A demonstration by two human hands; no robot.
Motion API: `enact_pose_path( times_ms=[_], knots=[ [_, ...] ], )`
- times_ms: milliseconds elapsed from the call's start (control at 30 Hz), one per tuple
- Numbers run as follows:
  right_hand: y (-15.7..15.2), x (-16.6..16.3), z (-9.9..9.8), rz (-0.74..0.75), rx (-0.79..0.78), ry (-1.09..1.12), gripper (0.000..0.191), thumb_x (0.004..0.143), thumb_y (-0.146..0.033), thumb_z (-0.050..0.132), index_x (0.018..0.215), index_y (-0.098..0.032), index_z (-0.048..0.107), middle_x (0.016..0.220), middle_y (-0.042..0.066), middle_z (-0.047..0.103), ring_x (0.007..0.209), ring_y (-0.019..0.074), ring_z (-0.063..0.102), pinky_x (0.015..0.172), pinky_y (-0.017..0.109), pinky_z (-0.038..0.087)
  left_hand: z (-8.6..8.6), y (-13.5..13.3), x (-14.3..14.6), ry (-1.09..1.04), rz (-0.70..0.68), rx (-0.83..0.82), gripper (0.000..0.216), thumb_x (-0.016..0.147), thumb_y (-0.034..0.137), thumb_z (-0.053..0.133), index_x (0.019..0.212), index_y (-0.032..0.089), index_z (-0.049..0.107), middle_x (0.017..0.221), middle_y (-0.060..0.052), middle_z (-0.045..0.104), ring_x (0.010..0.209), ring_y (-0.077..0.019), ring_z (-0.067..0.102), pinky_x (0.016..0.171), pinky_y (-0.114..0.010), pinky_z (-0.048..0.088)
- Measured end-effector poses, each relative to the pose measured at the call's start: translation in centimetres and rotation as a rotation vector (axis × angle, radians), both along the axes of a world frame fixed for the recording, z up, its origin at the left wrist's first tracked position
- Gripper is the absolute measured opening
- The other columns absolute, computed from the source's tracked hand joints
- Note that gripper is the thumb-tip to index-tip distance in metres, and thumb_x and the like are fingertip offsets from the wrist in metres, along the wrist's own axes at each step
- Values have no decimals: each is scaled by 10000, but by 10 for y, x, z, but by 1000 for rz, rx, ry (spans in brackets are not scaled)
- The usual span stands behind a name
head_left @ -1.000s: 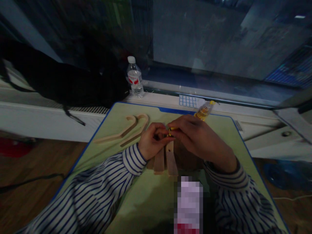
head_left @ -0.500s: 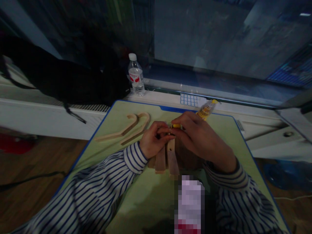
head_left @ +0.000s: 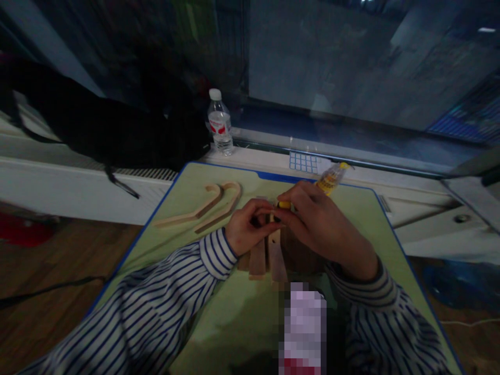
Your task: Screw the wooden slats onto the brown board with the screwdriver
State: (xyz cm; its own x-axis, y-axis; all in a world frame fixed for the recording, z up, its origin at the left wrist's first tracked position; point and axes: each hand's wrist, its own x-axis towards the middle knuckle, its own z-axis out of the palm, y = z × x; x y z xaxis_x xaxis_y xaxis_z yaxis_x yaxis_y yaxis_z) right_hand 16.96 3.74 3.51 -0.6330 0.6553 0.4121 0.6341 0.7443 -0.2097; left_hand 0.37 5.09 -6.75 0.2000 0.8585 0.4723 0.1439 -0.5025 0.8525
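Note:
My right hand is closed round a small yellow-handled tool; its working end is hidden. Close against it, my left hand has thumb and fingers pinched together over the upper end of the wooden pieces, and what lies between them cannot be made out. Below my fingers two flat wooden pieces lie side by side, a left strip and a right strip with a small hole. Under them is a darker brown wooden block, partly covered by my right hand.
Two hook-shaped wooden pieces rest on the pale green table at left. A clear bottle with a yellow cap lies beyond my right hand. A water bottle stands on the sill near a black bag.
Both hands stay together over the wooden pieces with barely any motion. The yellow-handled tool is still in my right hand; the whole view has shifted slightly.

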Motion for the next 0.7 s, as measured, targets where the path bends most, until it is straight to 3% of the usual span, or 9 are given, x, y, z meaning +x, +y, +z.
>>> enact_pose_path(
  times_ms=[267, 700],
  knots=[
    [0, -2, 0, -16, 1, -4, 154, 920, -276, 437, 951, -138, 497, 893, 109, 557, 866, 229, 512, 758, 380, 452, 3, 0, 2, -44, 1, -32, 298, 742, 334, 673, 894, 171, 476, 694, 33, 596, 465, -46, 451, 447, -158, 390],
    [-1, -2, -1, -62, 29, -45, 153, 922, -312, 430, 929, -167, 478, 880, 100, 551, 859, 233, 509, 742, 386, 448, -1, 0, 0, 20, 20, -33, 301, 769, 345, 640, 959, 184, 471, 659, 45, 552, 492, -78, 487, 463, -189, 397]
  ],
)
